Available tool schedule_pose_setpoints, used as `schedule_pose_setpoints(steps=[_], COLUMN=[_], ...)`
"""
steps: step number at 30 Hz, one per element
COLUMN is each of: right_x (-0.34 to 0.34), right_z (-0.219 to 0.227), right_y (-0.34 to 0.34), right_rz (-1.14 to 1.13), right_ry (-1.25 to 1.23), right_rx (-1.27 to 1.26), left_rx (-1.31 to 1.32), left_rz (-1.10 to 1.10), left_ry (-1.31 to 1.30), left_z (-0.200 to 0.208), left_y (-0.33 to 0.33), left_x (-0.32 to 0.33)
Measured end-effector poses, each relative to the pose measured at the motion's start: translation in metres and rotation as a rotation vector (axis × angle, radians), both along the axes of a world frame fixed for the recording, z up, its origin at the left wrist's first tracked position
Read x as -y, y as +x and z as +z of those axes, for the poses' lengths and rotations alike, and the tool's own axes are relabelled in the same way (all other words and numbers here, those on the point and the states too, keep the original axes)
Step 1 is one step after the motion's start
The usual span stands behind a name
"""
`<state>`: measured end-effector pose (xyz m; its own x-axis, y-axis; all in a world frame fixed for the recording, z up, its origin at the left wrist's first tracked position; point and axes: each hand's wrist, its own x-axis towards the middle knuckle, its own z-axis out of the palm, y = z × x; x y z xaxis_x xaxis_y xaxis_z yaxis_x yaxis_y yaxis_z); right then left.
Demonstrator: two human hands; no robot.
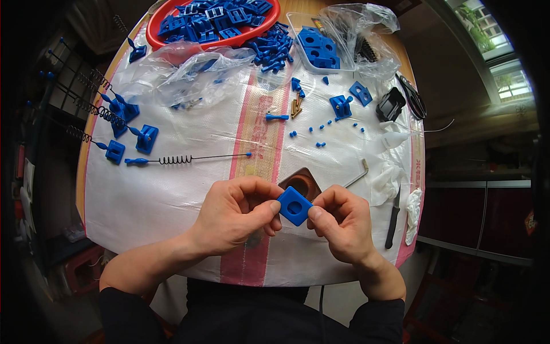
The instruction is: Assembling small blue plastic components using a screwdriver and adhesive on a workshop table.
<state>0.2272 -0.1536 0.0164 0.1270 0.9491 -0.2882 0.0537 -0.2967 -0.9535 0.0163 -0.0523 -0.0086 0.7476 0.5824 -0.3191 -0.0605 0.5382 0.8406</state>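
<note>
Between both hands, near the table's front edge, is a small blue square plastic plate [303,215] with a round hole in its middle. My left hand [243,209] pinches its left corner between thumb and fingers. At the opposite corner my right hand [342,221] grips it the same way. Just behind the plate sits a brown square block with a round hollow [303,182], partly hidden by the plate and fingers. Left of it lies a black spring wire [177,160] with a blue handle-like end and a small blue tip.
A red basin [153,35] heaped with blue parts stands at the back, beside a clear box [338,70] of blue plates. Finished-looking blue pieces with springs [114,150] line the left. At right lie a knife [393,221], an L-shaped metal tool [358,179], scissors [413,97] and a black container [391,106].
</note>
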Motion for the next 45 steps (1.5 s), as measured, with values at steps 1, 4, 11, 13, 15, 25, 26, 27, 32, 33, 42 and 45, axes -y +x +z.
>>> schedule_pose_setpoints(steps=[1,4,11,13,15,25,26,27,32,33,42,45], right_x=[0.0004,0.0033,0.0031,0.0033,0.0039,0.0047,0.0042,0.0036,0.0018,0.002,0.0048,0.0058], right_z=[0.0004,-0.0001,-0.0036,-0.0042,-0.0042,-0.0027,-0.0022,-0.0016,-0.0019,-0.0025,-0.0033,-0.0036], right_y=[0.0007,0.0027,-0.0023,-0.003,-0.0011,-0.002,-0.0018,-0.0017,0.0016,0.0016,-0.004,-0.0051], right_rz=[0.009,0.059,0.024,0.024,0.036,0.063,0.067,0.071,0.07,0.076,0.081,0.088], right_ry=[-0.017,-0.064,-0.016,-0.012,-0.035,-0.131,-0.131,-0.132,-0.148,-0.153,-0.093,-0.077], right_rx=[-0.038,-0.119,-0.09,-0.083,-0.107,-0.21,-0.206,-0.202,-0.263,-0.243,-0.145,-0.097], left_rx=[0.012,0.037,0.089,0.049,0.044,-0.02,-0.027,-0.032,-0.042,-0.043,-0.046,-0.045], left_rz=[0.003,0.036,0.045,0.03,0.05,0.091,0.09,0.091,0.087,0.089,0.065,0.059], left_ry=[0.001,0.01,0.037,0.072,0.049,-0.09,-0.097,-0.106,-0.131,-0.127,-0.005,0.002], left_z=[-0.0009,-0.0018,-0.005,-0.0019,-0.0019,-0.0047,-0.0049,-0.0045,-0.0029,-0.0027,-0.0012,-0.0019], left_y=[-0.0001,0.0007,-0.0012,-0.002,-0.0009,0.0021,0.0023,0.0023,0.0011,0.0011,-0.0008,-0.0006], left_x=[-0.0002,-0.0003,0.0006,0.0004,0.0015,-0.0005,-0.0009,-0.0017,-0.0035,-0.0032,-0.0012,-0.001])
